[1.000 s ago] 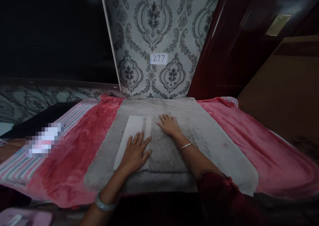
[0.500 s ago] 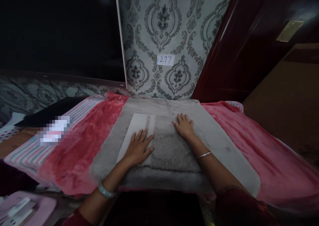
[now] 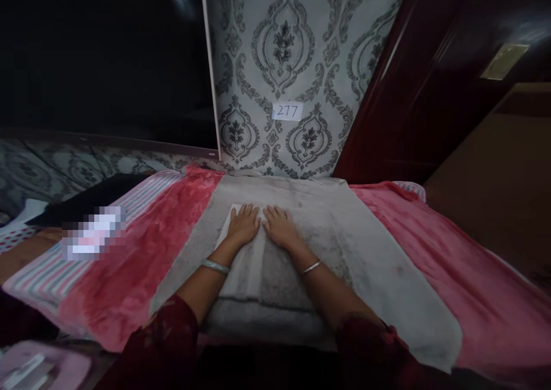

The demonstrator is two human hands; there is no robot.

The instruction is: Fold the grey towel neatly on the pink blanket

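Note:
A grey towel [image 3: 282, 284] with a white band along its left side lies flat on a larger light grey cloth [image 3: 387, 275]. Palm down, my left hand [image 3: 244, 225] rests on the towel's white part, fingers stretched out. Close beside it, my right hand [image 3: 279, 227] lies flat on the grey pile near the towel's far end. The two hands are almost touching at the thumbs. Neither one grips anything. Part of the white band is hidden beneath my left hand and forearm.
Red plush cloth [image 3: 146, 264] spreads on the left, pink plush cloth [image 3: 473, 275] on the right. Striped fabric [image 3: 47, 275] lies at the far left. Behind are a dark screen [image 3: 103, 63] and a patterned wall with a paper label [image 3: 287, 111]. A pink stool-like object [image 3: 64, 358] stands lower left.
My right hand has slid left across the towel towards my left hand. My left hand has moved slightly forward and right. The view has tilted a little upward.

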